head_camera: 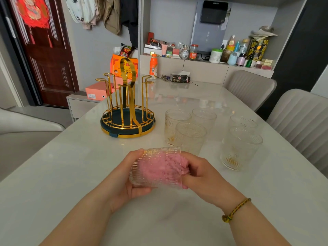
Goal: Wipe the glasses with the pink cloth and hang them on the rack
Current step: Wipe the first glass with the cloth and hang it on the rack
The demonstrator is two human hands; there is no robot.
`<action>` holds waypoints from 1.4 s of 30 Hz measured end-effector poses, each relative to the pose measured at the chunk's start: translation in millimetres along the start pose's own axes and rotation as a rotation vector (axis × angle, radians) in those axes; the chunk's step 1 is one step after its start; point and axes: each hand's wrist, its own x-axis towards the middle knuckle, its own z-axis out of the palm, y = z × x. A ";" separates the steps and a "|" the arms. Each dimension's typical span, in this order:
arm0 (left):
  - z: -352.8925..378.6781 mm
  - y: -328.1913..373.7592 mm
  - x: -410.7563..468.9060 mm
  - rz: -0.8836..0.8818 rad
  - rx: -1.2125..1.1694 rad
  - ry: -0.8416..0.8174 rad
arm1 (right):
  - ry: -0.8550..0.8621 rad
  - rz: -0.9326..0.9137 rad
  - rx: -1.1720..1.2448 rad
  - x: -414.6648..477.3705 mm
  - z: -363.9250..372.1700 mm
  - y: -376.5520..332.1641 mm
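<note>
My left hand grips a ribbed clear glass lying on its side above the table, mouth to the right. The pink cloth is stuffed inside it, and my right hand holds the cloth at the glass's mouth. Several more ribbed glasses stand upright on the table beyond my hands, one group in the middle and two to the right. The gold wire rack on a dark round base stands at the left, with nothing on its pegs.
The pale table runs away from me. An orange bottle, keys and a dark tissue pack lie at its far end. Padded chairs stand along the right side. A cluttered shelf fills the back wall.
</note>
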 end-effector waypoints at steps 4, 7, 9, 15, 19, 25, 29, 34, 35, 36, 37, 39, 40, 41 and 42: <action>-0.7 3.1 -2.1 0.114 0.046 -0.146 | 0.134 0.021 0.332 2.1 1.6 0.0; -1.4 7.9 -3.8 0.254 -0.011 -0.245 | 0.125 0.071 0.720 1.6 -1.6 -6.6; -0.6 7.6 -3.4 0.298 0.008 -0.212 | 0.114 0.084 0.761 0.0 -3.6 -8.8; 3.8 4.7 -4.9 0.303 0.098 -0.027 | 0.112 -0.063 0.204 -3.9 -0.9 -9.8; 5.2 1.9 -3.4 0.182 0.139 0.007 | 0.151 -0.097 0.057 -2.1 5.6 -7.6; -1.9 7.0 -4.5 0.295 0.021 -0.223 | 0.115 0.080 0.834 1.8 4.4 -8.3; -0.4 3.9 -3.6 0.270 0.057 -0.154 | 0.131 0.084 0.686 1.7 5.1 -6.5; 2.9 4.5 -6.6 0.194 0.058 -0.060 | 0.116 -0.038 0.147 0.7 1.3 -0.7; 3.4 3.4 -6.2 0.183 0.053 -0.054 | 0.092 -0.058 0.098 0.1 -0.5 -2.3; 4.2 2.4 -6.3 0.172 0.051 -0.049 | 0.070 -0.069 0.061 -0.9 -1.7 -4.0; 3.8 1.8 -6.8 0.171 0.044 -0.048 | 0.058 -0.072 0.041 -1.7 -2.6 -5.7; 3.5 2.8 -8.2 0.192 0.039 -0.084 | 0.087 -0.071 0.087 -2.4 -2.6 -8.4; 2.5 3.7 -8.4 0.215 0.030 -0.126 | 0.119 -0.059 0.157 -2.2 -2.3 -8.4; 1.4 5.1 -8.4 0.239 0.015 -0.166 | 0.142 -0.039 0.249 -1.6 -2.3 -8.2; 1.0 6.9 -9.0 0.254 0.002 -0.197 | 0.144 -0.015 0.363 -0.9 -2.2 -8.2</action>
